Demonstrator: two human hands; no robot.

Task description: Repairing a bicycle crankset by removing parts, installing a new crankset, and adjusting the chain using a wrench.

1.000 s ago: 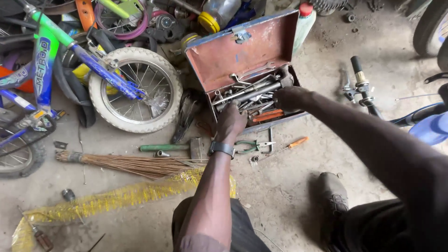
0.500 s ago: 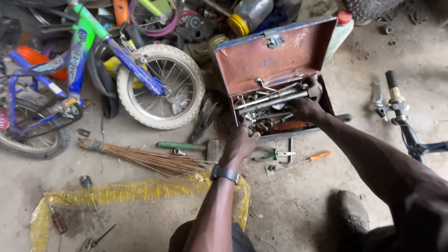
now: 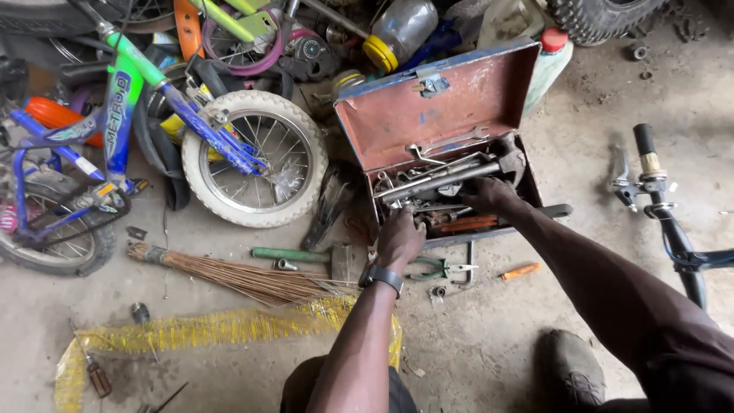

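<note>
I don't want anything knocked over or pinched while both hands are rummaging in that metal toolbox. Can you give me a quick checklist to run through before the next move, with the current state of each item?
1. Toolbox lid fully open and leaning back: ok.
2. Toolbox sits flat on the floor: ok.
3. Left hand clear of sharp edges: cannot tell, its fingers are down among the tools.
4. Right hand has a firm hold on one tool: cannot tell, the grip is hidden.
5. Loose tools lie tidy: not ok, they are piled and crossed.
6. Floor beside the box free of strays: not ok, pliers and a hammer lie there.
</note>
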